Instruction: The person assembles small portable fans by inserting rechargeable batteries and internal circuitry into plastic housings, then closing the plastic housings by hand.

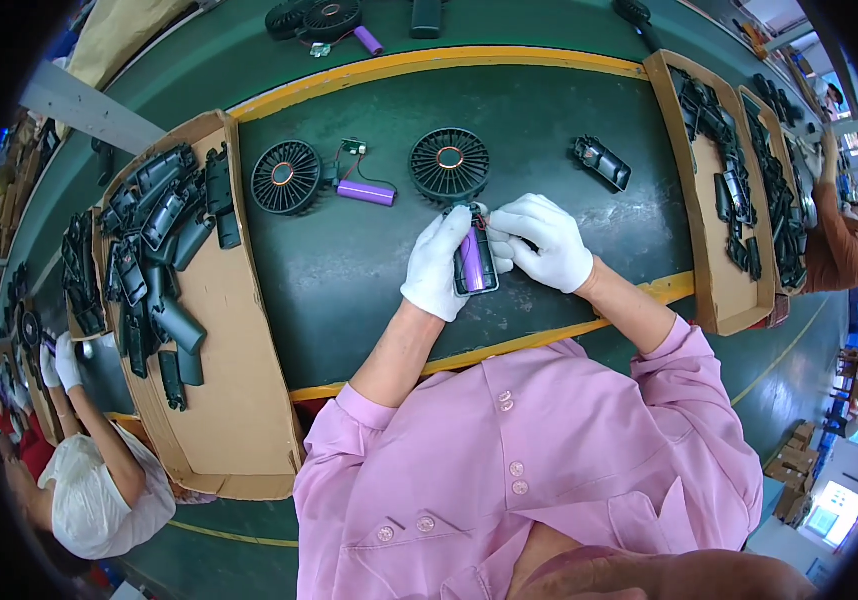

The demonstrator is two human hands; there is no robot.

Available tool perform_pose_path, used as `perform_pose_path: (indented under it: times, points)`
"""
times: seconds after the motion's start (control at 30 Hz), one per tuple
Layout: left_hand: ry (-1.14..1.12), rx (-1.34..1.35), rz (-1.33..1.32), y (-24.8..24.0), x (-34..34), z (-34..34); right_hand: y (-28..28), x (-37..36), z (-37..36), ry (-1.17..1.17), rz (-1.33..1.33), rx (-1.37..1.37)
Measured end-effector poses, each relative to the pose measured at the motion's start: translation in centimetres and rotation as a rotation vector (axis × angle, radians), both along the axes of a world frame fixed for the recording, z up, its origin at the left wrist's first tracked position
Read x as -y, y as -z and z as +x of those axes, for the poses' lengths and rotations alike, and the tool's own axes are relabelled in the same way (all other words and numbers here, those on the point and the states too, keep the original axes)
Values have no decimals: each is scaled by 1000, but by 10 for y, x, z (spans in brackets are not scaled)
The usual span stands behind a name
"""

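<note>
Both my hands wear white gloves over a dark green belt (pixel 349 270). My left hand (pixel 436 265) grips a black handle shell (pixel 484 272) with a purple cylindrical battery (pixel 471 260) lying in it. My right hand (pixel 543 240) pinches the top of that shell beside the battery. The shell joins a round black fan head (pixel 449 163) lying just beyond my fingers. To the left lies a second fan head (pixel 286 177) with wires running to a loose purple battery (pixel 366 192).
A cardboard tray (pixel 234 400) at left holds several black handle shells (pixel 154 250). Another cardboard tray (pixel 709 280) of black parts stands at right. A single black shell (pixel 602 163) lies on the belt at the upper right. Other workers sit at the lower left and far right.
</note>
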State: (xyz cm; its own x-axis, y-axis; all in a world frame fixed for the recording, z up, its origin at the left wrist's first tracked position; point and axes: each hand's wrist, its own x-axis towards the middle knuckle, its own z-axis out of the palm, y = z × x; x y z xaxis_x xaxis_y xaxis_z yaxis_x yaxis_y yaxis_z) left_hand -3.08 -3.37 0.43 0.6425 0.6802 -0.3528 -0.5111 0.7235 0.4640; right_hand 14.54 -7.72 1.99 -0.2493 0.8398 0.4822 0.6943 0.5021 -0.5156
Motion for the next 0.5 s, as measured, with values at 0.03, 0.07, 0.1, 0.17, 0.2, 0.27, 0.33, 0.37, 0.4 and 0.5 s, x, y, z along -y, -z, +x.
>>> perform_pose_path:
  times: [0.03,0.07,0.1,0.17,0.2,0.27,0.33,0.37,0.4,0.5]
  points:
    - [4,-5,3,0,0,-1,0,-3,0,-9,-5,0]
    - [8,-11,6,1,0,-1,0,-6,1,-31,62,50]
    - [0,-11,1,1,-1,-2,0,-10,3,-54,128,98]
    - [29,-2,14,0,-1,-2,-8,-15,6,-107,145,189]
    - [23,0,10,-1,0,-2,-11,-17,8,-148,167,283]
    - [26,-26,25,-4,0,-2,-13,-21,11,-200,189,319]
    - [41,-46,35,-5,-1,-2,-16,-26,13,-245,212,351]
    - [59,-65,50,-5,-1,-2,-18,-29,14,-268,244,378]
    - [60,-65,46,-6,-1,-2,-20,-31,15,-288,275,406]
    - [87,-112,77,-5,-2,-3,-19,-37,19,-353,270,432]
